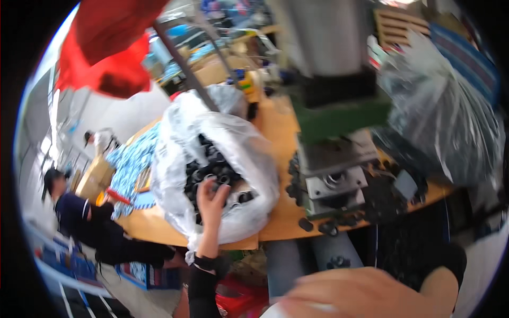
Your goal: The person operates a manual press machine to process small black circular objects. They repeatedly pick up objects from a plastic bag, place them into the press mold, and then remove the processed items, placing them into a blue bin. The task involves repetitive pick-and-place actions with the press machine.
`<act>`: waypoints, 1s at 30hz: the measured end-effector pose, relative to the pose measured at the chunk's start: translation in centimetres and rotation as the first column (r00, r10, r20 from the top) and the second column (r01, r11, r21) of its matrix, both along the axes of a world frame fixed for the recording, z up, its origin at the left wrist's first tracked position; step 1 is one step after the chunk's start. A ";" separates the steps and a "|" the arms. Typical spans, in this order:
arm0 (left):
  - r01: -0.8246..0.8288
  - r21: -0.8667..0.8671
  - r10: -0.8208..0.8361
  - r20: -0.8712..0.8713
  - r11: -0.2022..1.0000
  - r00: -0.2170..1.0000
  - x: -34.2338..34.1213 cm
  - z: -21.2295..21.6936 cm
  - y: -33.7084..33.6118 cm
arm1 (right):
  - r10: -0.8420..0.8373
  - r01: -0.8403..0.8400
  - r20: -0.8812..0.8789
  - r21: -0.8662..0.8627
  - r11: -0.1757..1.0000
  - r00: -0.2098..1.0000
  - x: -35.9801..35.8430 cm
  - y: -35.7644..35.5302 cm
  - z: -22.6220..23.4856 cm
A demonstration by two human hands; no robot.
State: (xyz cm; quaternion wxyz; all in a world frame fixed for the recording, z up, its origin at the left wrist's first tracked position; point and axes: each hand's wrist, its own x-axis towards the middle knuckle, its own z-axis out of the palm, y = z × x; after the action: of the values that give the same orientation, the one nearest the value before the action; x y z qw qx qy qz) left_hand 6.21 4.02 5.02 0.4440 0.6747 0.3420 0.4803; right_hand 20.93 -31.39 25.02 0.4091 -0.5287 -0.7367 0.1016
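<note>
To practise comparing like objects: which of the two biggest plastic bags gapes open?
The white bag at left: its wide mouth shows black pieces, with the left hand over them. The greyish bag at far right is bunched at its top.

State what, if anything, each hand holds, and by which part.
The left hand is among small round black pieces; whether it grips one cannot be told. The right hand is too blurred to tell.

The white bag (259, 159) walls in the left hand (211, 199) at nine and three o'clock; a narrow tabletop (278, 225) lane separates it from the press (339, 124).
</note>
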 end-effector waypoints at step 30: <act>0.402 -0.125 -0.365 0.240 0.907 0.899 9.2 -2.2 -15.6 | -0.427 0.660 -0.654 0.148 0.737 0.624 13.3 11.6 -22.0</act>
State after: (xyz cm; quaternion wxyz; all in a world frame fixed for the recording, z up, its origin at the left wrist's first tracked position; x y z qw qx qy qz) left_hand 15.40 -11.54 2.84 0.6201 0.6334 0.1929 0.4207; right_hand 34.27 -19.77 3.01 0.7169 -0.5839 -0.3805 -0.0164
